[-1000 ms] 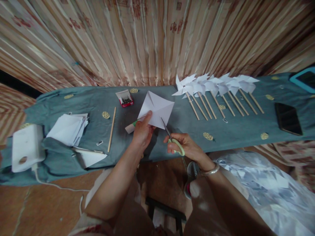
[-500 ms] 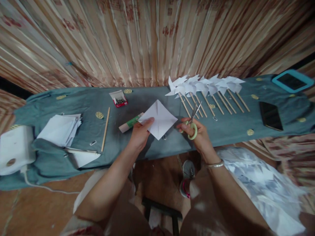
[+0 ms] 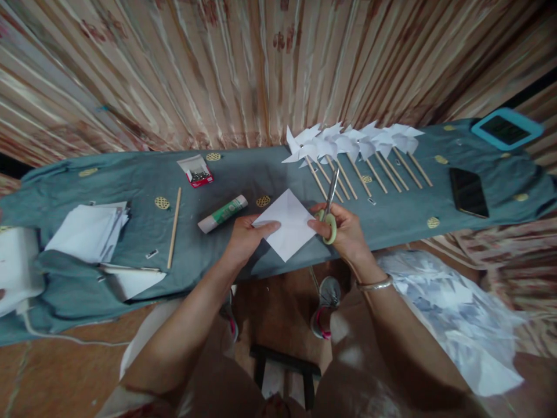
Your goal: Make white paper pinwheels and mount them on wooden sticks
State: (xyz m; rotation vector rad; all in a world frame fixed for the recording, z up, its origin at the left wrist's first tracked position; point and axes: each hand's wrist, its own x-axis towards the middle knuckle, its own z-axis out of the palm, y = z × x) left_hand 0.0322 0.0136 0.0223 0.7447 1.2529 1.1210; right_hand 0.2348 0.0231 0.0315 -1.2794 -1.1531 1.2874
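My left hand (image 3: pixel 246 238) pinches the left corner of a white paper square (image 3: pixel 288 227) held over the near edge of the blue-grey covered table (image 3: pixel 243 174). My right hand (image 3: pixel 343 229) grips green-handled scissors (image 3: pixel 329 206) with the blades pointing up and away, and its fingers touch the paper's right corner. A glue stick (image 3: pixel 221 213) lies just left of the paper. A row of several white paper pinwheels (image 3: pixel 348 142) on wooden sticks lies behind the scissors.
A stack of white paper (image 3: pixel 87 231) and a loose wooden stick (image 3: pixel 174 226) lie at left. A small red box of pins (image 3: pixel 195 170) sits at the back. A black phone (image 3: pixel 467 191) and a blue-cased tablet (image 3: pixel 507 129) lie at right. Paper scraps (image 3: pixel 456 313) cover the floor.
The scissors have come off the paper and swung to point upward. The paper has been lowered toward the table edge, and my right hand now touches its right corner.
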